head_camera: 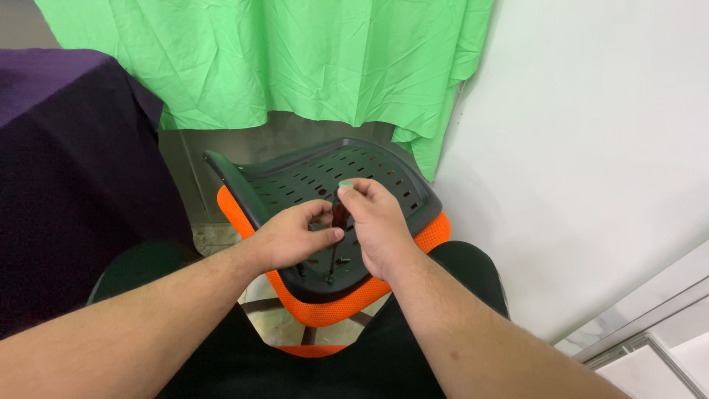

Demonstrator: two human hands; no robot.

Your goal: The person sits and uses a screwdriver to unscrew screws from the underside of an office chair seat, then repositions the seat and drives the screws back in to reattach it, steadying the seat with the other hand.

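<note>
Dark slotted plastic chair shell (325, 177), edged with an orange cushion (332, 307), lies on the person's lap; the right hand (377, 222) grasps an upright screwdriver (340, 222) near the shell's near edge, the left hand (292, 238) pinching its shaft.

One chair seat (384, 185), one screwdriver (340, 216), two hands.

Looked like a makeshift recording rm: green cloth backdrop (295, 59) hung far, bare white wall (591, 148) right, purple-draped table (66, 170) left.
</note>
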